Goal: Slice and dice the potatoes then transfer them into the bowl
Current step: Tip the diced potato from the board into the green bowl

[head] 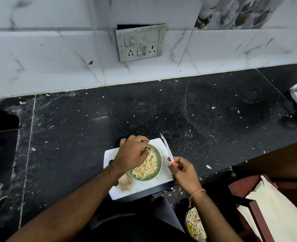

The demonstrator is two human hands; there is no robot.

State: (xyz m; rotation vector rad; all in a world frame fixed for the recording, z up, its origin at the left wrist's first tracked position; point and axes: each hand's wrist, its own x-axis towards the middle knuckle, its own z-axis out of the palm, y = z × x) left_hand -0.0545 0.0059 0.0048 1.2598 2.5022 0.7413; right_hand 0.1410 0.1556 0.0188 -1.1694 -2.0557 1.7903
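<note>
- Sitting heaped in the green bowl (pixel 157 169), the diced potato pieces (pixel 147 167) are filling most of it; the bowl is resting on the white cutting board (pixel 161 146), probably so pieces drop straight in without crossing the counter.
- Left hand (pixel 133 152) is hovering over the far side of the bowl, fingers curled down toward the pieces; looks like it is dropping or spreading dice, but whether it is pinching any I cannot tell.
- Right hand (pixel 183 172) is gripping the orange handle of the knife (pixel 167 149) with curled fingers, blade pointing up and away from the bowl, likely keeping it clear of the other hand.
- No whole potato is showing on the board, so the task is looking near its end.
- Board is lying at the near edge of the black counter (pixel 109 116), which is carrying scattered white scraps.
- Wall socket plate (pixel 140 42) is sitting on the tiles behind.
</note>
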